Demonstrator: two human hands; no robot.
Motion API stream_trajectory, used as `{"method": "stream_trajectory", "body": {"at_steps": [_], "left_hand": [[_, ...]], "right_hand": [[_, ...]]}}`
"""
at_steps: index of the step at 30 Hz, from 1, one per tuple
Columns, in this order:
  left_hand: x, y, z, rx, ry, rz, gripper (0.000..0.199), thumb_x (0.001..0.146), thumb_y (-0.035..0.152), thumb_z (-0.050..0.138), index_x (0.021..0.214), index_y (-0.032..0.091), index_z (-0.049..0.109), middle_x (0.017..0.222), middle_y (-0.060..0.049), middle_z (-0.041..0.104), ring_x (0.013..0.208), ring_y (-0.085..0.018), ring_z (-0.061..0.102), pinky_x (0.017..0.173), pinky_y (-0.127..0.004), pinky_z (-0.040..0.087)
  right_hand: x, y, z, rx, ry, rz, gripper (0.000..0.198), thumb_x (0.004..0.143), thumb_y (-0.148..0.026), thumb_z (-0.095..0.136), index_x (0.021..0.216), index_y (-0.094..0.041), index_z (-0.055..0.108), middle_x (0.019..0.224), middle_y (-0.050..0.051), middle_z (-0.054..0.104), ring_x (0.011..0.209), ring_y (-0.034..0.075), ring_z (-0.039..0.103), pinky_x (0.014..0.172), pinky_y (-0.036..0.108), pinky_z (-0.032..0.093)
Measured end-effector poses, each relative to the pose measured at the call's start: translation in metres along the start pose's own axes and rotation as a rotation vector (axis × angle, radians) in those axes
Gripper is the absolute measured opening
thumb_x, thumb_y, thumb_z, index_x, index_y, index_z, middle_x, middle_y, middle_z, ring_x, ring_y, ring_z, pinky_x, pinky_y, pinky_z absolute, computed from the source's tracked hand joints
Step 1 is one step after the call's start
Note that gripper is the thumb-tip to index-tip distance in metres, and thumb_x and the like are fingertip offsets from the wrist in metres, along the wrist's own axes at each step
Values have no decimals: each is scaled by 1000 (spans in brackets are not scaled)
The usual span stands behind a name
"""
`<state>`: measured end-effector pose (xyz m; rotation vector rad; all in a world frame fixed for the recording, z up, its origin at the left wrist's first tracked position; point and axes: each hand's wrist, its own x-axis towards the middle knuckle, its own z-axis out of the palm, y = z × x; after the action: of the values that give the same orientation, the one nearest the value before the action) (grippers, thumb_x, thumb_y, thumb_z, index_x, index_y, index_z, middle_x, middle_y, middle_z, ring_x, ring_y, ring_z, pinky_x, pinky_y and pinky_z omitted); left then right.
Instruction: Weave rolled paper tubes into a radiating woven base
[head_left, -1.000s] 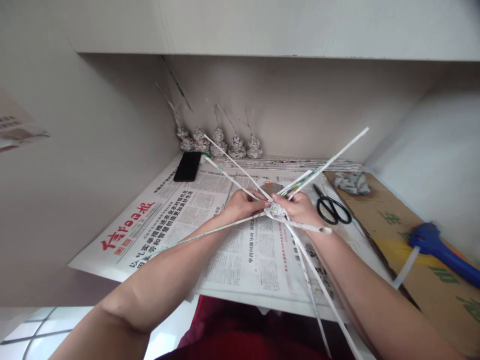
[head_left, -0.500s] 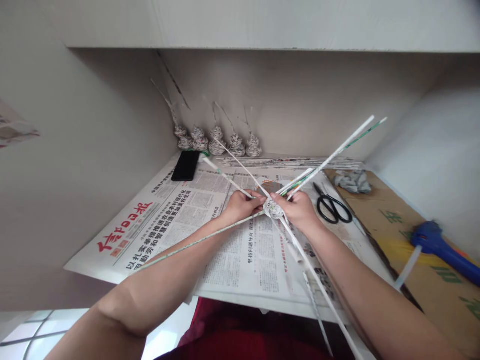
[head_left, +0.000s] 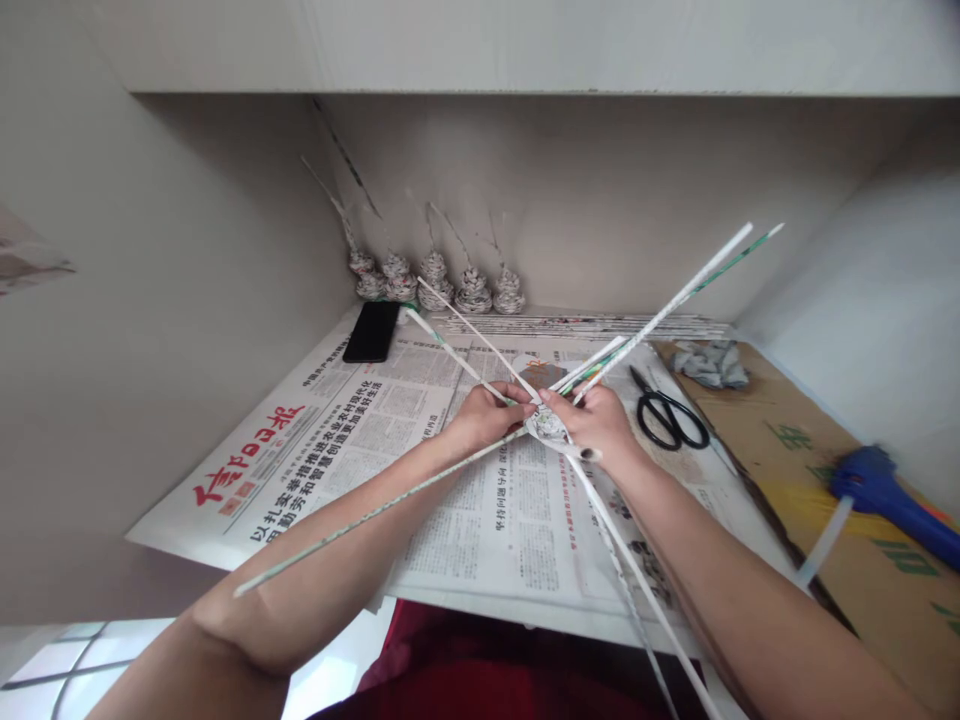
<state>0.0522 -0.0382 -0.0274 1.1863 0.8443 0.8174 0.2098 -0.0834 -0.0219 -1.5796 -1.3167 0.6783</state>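
Observation:
Between my two hands is a small round piece woven from rolled paper strips (head_left: 550, 425), held above the newspaper (head_left: 457, 500). Long white and green-tinged strips fan out from it: up to the right, up to the left, across my left forearm and down past the front edge. My left hand (head_left: 491, 415) pinches its left side, thumb and fingers together. On the right side, my right hand (head_left: 596, 420) grips the rim and the strips near it, thumb on top. The open end of one paper tube shows just under my right palm. My fingertips behind the piece are hidden.
Several gourd-shaped woven paper pieces (head_left: 472, 290) stand along the back wall. A black phone (head_left: 372, 332) lies at left; paper sticks (head_left: 600, 326) lie behind. To the right are black scissors (head_left: 667, 418), crumpled grey material (head_left: 710, 364), cardboard (head_left: 780, 440) and a blue glue gun (head_left: 892, 500).
Both hands stay on the woven piece, which has turned slightly. One tube below it has swung so its open end faces me, and the strip over my left forearm has shifted lower.

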Motion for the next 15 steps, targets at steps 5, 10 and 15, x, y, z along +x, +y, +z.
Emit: {"method": "stream_trajectory", "body": {"at_steps": [5,10,15], "left_hand": [[1,-4,-2,0,2,-4,27,60,23,81,79,13,64,57,1,62,48,-10,55,51,-21,42],[-1,1,-2,32,14,26,31,59,22,81,82,15,62,51,4,59,44,-9,52,48,-20,40],[0,10,-14,-69,-204,-33,40,59,18,81,95,13,65,71,-3,69,61,-11,63,63,-23,48]], "right_hand": [[4,13,1,-14,-21,-39,36,75,-50,64,76,-15,71,70,6,71,63,21,63,56,28,45],[3,13,2,34,-6,-35,36,75,-51,65,78,-16,70,72,6,71,65,20,63,57,28,46],[5,8,-3,110,-22,-28,33,71,-47,69,76,-14,69,73,6,70,64,19,62,59,29,46]]}}
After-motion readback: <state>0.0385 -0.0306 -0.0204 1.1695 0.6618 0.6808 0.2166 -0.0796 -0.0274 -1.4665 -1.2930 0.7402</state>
